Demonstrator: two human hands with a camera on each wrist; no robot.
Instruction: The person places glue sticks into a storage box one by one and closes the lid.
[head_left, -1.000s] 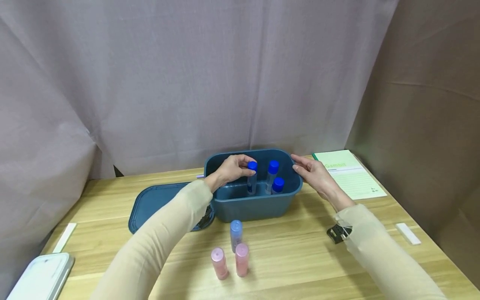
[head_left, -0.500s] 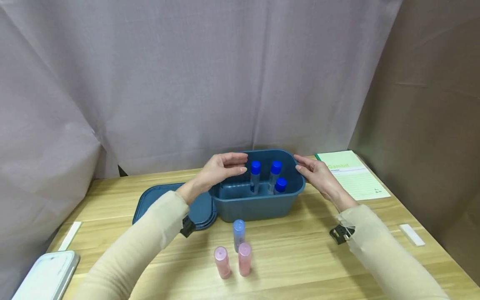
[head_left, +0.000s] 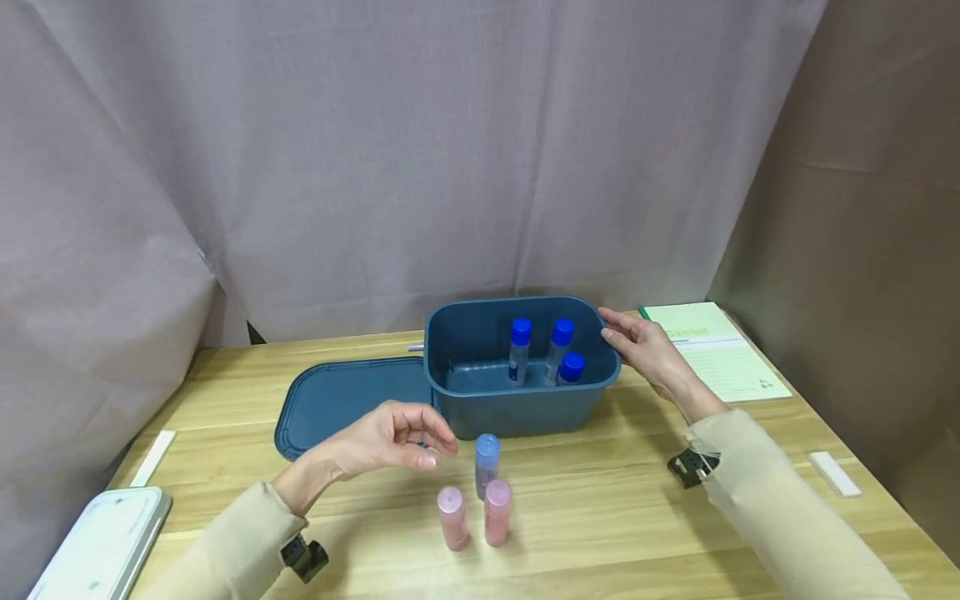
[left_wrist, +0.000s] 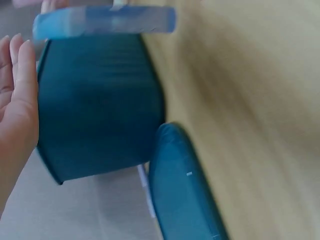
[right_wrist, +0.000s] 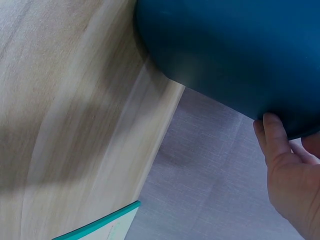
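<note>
A dark blue bin (head_left: pixel 480 400) stands mid-table with three blue-capped tubes (head_left: pixel 519 350) upright inside. My right hand (head_left: pixel 611 329) rests with straight fingers (right_wrist: pixel 276 145) against the bin's (right_wrist: pixel 235 55) right rim. My left hand (head_left: pixel 435 450) hovers in front of the bin, fingers loosely curled and holding nothing, just left of a light blue bottle (head_left: pixel 487 463). Two pink bottles (head_left: pixel 452 517) (head_left: pixel 497 510) stand in front of that bottle. In the left wrist view the light blue bottle (left_wrist: pixel 105 22) and the bin (left_wrist: pixel 95 110) lie beyond my fingers (left_wrist: pixel 17 95).
The bin's lid (head_left: pixel 345 400) lies flat to its left. A green notebook (head_left: pixel 712 350) sits at the back right. A white tray (head_left: pixel 97 550) is at the front left corner, with white strips (head_left: pixel 153 457) (head_left: pixel 834 473) near both table sides. A curtain hangs behind.
My left hand let go of a blue-capped tube in the bin and drew back toward me, down to the bottles in front. My right hand stayed on the rim.
</note>
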